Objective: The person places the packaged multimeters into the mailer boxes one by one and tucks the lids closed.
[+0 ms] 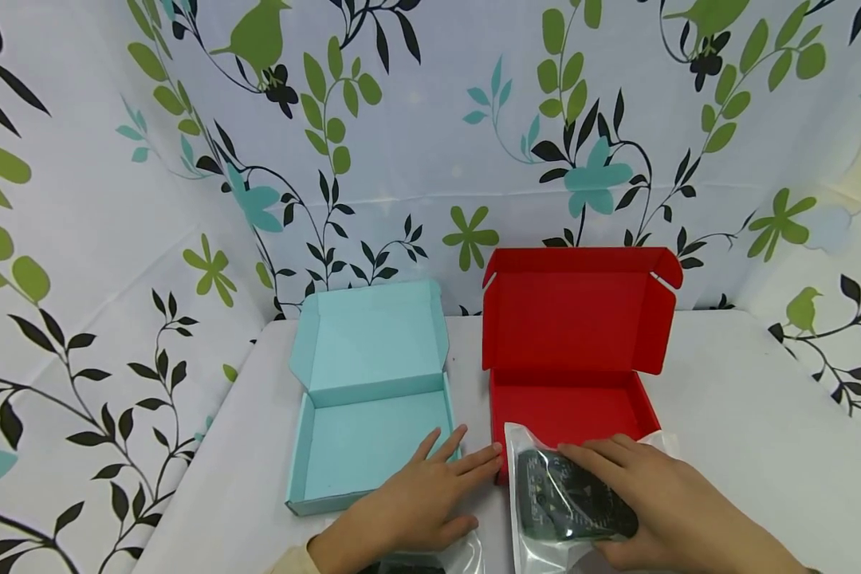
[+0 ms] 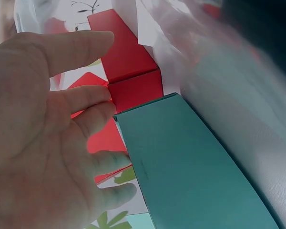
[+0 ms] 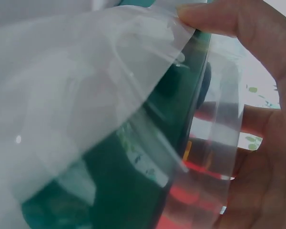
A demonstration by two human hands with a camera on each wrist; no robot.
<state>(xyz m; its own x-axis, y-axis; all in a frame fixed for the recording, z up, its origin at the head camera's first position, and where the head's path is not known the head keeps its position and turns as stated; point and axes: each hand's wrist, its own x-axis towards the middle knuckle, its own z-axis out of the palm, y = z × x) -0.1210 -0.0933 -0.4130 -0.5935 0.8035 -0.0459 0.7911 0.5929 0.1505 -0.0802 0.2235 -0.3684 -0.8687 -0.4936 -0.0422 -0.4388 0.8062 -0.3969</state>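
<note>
My right hand grips a clear plastic bag by its right side. Inside the bag is a dark green, flat, rounded item with pale markings; its exact kind I cannot tell. The bag is over the front of an open red box. My left hand has its fingers spread and holds nothing. Its fingertips are close to the red box's front left corner; contact is unclear. Left of it stands an open light teal box. In the right wrist view the thumb pinches the bag's film.
A second clear bag with a dark item lies below my left hand, cut off by the frame edge. Both boxes stand lid-up on a white tabletop. Behind hangs a leaf-patterned curtain, which also covers the sides.
</note>
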